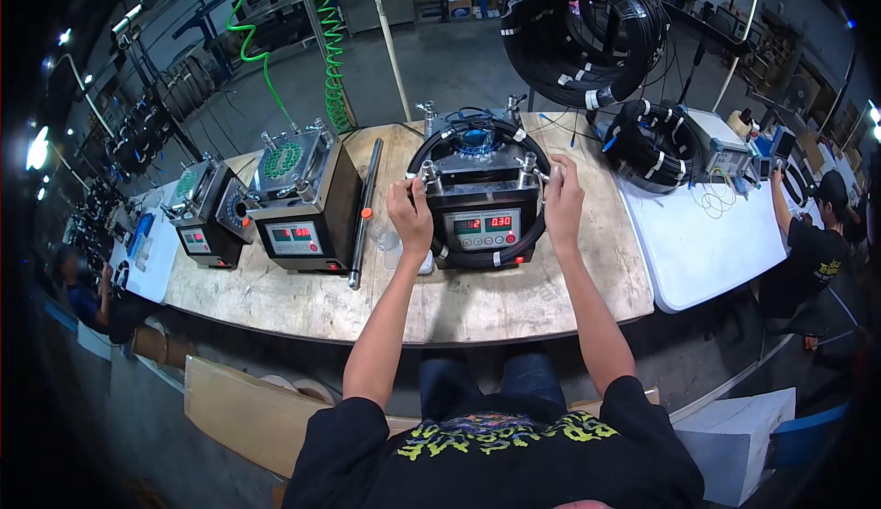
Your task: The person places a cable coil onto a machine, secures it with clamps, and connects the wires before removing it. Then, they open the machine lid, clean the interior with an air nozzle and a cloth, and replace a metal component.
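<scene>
A coil of black cable (445, 254) rings the front machine, passing over its top and below its display. My left hand (410, 217) is closed around the coil's left side, close to a metal clamp knob (429, 173). On the opposite side my right hand (563, 206) has its fingers curled at the coil's right edge, near another metal knob (527, 171). The machine (482, 227) stands on the wooden table with its red digits lit. A blue round part (478, 141) sits on its top plate. My fingers partly hide the cable.
Two similar machines (298, 220) (204, 220) stand at left. A metal rod (367, 220) lies beside them on the wooden table (266, 300). Black cable coils (650, 146) rest at right, below a large hanging coil bundle (587, 36). Co-workers (812, 252) (87, 293) are on both sides.
</scene>
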Motion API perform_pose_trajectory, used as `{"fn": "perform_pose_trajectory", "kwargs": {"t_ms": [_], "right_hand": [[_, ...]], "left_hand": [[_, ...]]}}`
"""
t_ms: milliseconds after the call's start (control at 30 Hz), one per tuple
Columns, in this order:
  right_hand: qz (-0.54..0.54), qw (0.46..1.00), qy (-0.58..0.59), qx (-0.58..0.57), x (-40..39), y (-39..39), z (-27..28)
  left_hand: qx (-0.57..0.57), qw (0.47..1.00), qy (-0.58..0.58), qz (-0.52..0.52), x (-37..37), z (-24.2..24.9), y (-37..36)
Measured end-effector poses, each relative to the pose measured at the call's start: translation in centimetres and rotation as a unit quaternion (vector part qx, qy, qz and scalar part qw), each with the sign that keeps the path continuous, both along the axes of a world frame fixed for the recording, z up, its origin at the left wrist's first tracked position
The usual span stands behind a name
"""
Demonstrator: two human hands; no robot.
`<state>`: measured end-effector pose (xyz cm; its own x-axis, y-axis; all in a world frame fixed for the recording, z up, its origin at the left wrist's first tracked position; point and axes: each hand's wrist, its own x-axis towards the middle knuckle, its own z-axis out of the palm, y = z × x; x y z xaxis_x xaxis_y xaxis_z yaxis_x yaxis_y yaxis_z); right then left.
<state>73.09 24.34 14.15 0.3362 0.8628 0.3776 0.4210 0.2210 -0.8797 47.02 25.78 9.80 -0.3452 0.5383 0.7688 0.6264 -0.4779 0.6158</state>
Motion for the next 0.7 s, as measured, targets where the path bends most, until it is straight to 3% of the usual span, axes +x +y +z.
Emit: {"fn": "perform_pose_trajectory", "kwargs": {"t_ms": [300, 400, 500, 600, 633, 700], "right_hand": [[-0.008, 0.980, -0.114, 0.164, -1.2, -0.6, 0.1], [-0.007, 0.998, -0.054, 0.024, -0.7, 0.2, 0.2], [0.026, 0.998, -0.006, 0.064, 0.7, 3.2, -1.3], [0.073, 0.994, 0.059, -0.053, 1.2, 1.1, 1.0], [0.030, 0.998, -0.039, -0.038, 0.9, -0.1, 2.0], [0.063, 0.997, -0.041, 0.033, 0.5, 0.2, 1.0]], "left_hand": [[0.004, 1.000, 0.000, -0.003, -0.3, -0.2, -0.1], [0.008, 1.000, -0.002, -0.005, -0.1, 0.0, -0.2], [0.011, 1.000, -0.002, 0.002, 0.1, 0.2, -0.3], [0.011, 1.000, -0.006, -0.004, -0.1, 0.1, -0.5], [0.012, 1.000, -0.010, -0.009, 0.0, 0.1, -0.4], [0.016, 1.000, -0.014, -0.005, 0.1, 0.0, -0.3]]}}
